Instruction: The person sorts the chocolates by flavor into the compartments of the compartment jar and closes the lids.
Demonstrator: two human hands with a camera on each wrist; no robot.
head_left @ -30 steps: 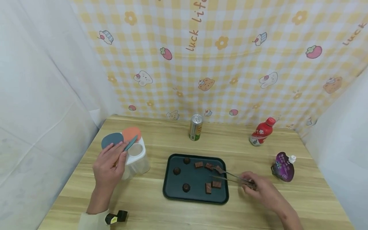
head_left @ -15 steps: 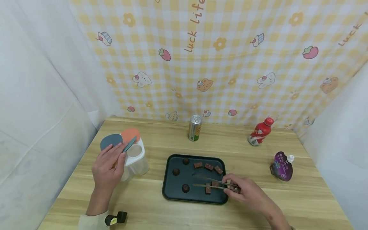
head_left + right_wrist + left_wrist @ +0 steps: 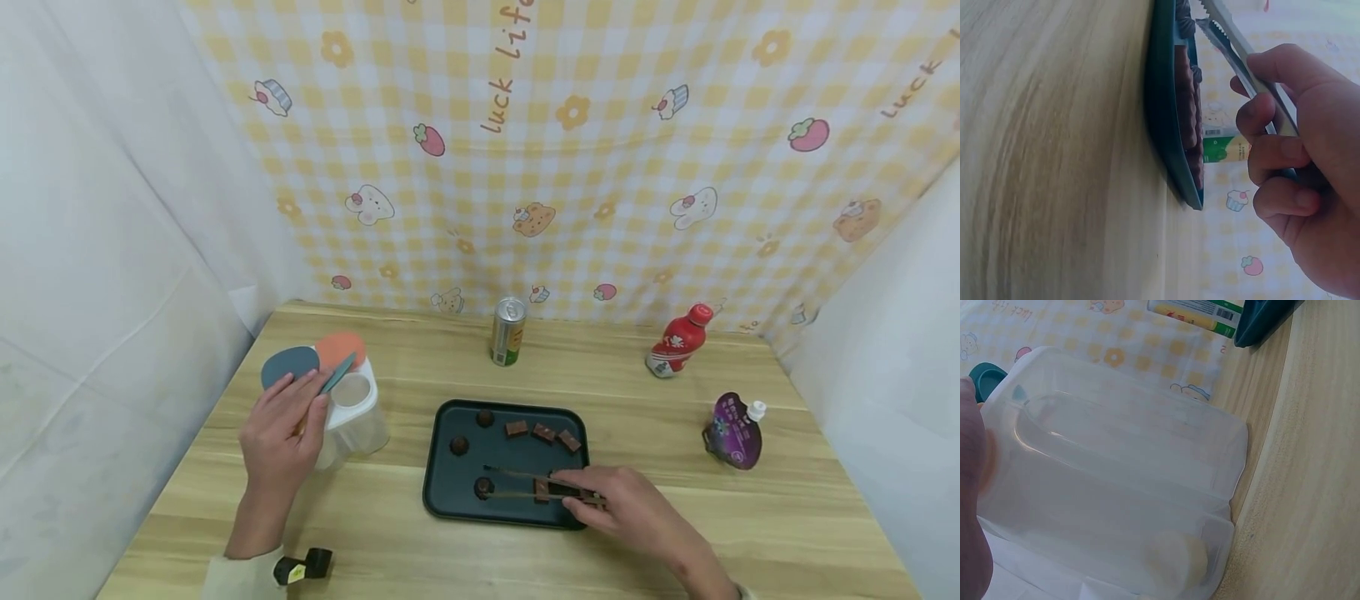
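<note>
My right hand (image 3: 626,504) holds metal tongs (image 3: 1241,59) over the dark tray (image 3: 457,504). Their two arms stand apart, with the tips at a round chocolate (image 3: 483,487); whether they touch it cannot be told. Two other round chocolates (image 3: 459,445) lie at the tray's left, and several rectangular chocolate pieces (image 3: 517,429) at its right, some partly hidden by the tongs and hand. At the left, my left hand (image 3: 283,437) grips the top of a clear container (image 3: 1116,462), its fingers against a raised teal lid (image 3: 339,372). Beside that lid is a round opening (image 3: 351,389).
A can (image 3: 509,332) stands behind the tray. To the right are a red bottle (image 3: 678,342) and a purple spouted pouch (image 3: 733,432). The container also has blue-grey (image 3: 291,367) and orange (image 3: 341,350) lids. A checked curtain (image 3: 525,167) hangs behind the wooden table (image 3: 420,558).
My right hand has moved left across the tray with the tongs, from the rectangular pieces to the lower round chocolate. My left hand has stayed on the container.
</note>
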